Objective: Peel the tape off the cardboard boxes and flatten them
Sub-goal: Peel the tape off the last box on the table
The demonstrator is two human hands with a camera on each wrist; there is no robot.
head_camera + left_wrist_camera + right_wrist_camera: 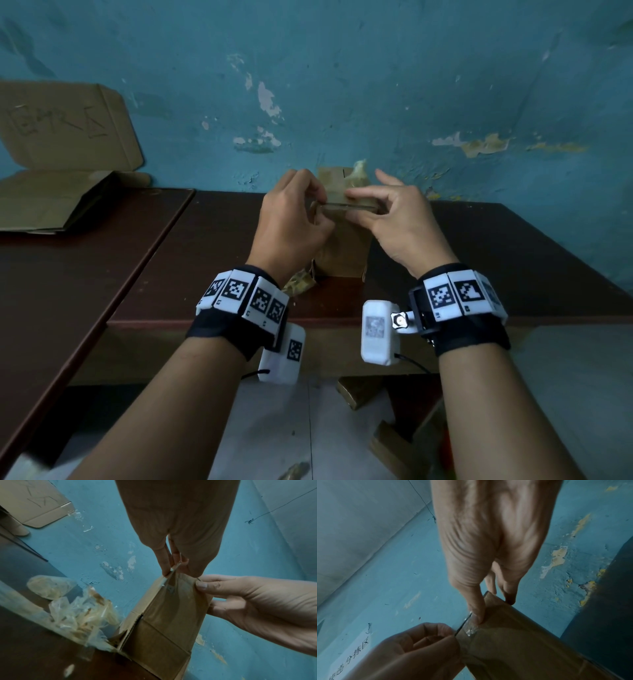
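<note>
Cardboard box [342, 253] stands upright on the desk [205, 274]; left hand [291, 222] pinches tape [467, 630] at its top edge, right hand [397, 222] grips that edge.

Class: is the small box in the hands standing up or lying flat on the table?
Standing up. The box rests on its lower end on the table, top edge pinched by left hand and right hand.

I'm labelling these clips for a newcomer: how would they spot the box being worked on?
On the dark brown wooden table against the peeling blue wall stands a small upright brown cardboard box. Unlike the flattened cardboard sheets at far left, both hands pinch its top edge.
</note>
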